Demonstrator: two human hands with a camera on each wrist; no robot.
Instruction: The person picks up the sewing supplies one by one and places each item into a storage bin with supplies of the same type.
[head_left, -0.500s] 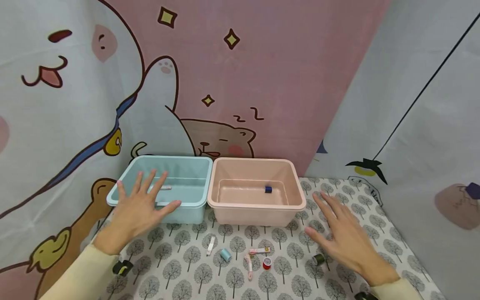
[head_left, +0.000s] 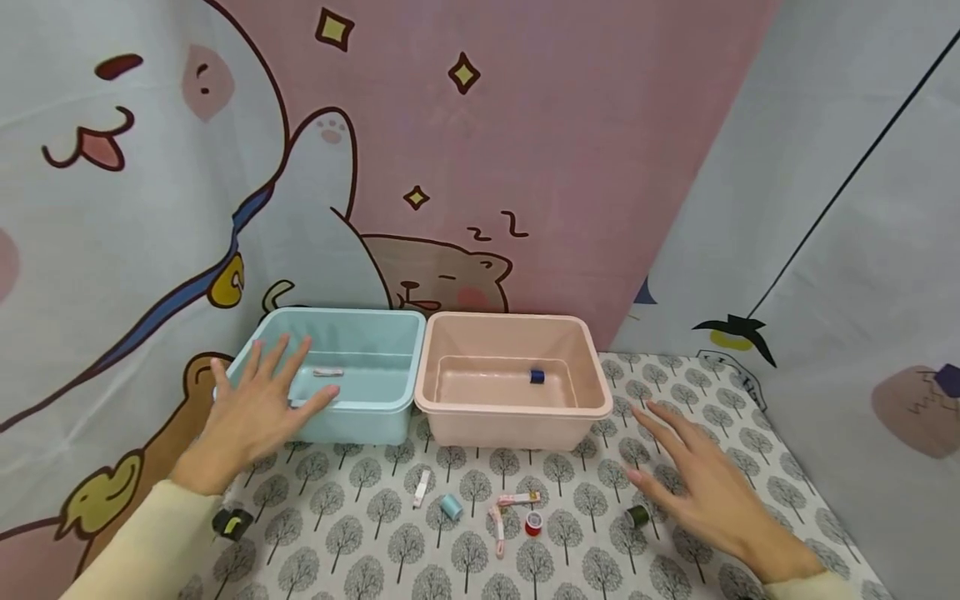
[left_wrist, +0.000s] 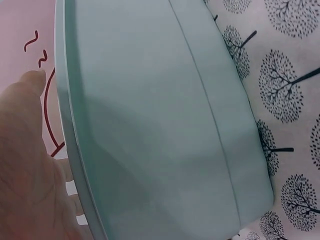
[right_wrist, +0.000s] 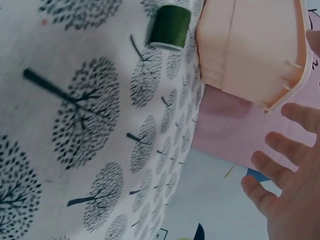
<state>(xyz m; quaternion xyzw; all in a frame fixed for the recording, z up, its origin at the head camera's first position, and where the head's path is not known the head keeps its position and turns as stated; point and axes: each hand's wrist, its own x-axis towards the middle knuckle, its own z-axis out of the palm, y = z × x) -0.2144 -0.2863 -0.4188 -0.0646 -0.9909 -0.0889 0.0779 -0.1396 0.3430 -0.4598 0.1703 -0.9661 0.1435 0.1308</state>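
My left hand (head_left: 251,417), fingers spread, hovers over the near left corner of the light blue bin (head_left: 360,425). A slim whitish-pink piece (head_left: 327,372) lies in that bin. My right hand (head_left: 708,496) hangs above the cloth, right of the peach bin (head_left: 517,432), its fingers extended and holding nothing. Inside the peach bin is a navy thread spool (head_left: 537,377). Nearest the right hand lies a green thread spool (head_left: 637,517), which also shows in the right wrist view (right_wrist: 170,27).
On the tree-print cloth (head_left: 405,546) lie a slim white piece (head_left: 422,489), a light blue spool (head_left: 451,507), a red spool (head_left: 533,523) and two slim pink patterned pieces, one crosswise (head_left: 517,499), one lengthwise (head_left: 498,533). A cartoon-printed curtain (head_left: 570,167) hangs behind the bins.
My left hand has drawn left and slightly back, uncovering more of the piece in the blue bin. The right hand has shifted a little right and toward me. The small things lie as before.
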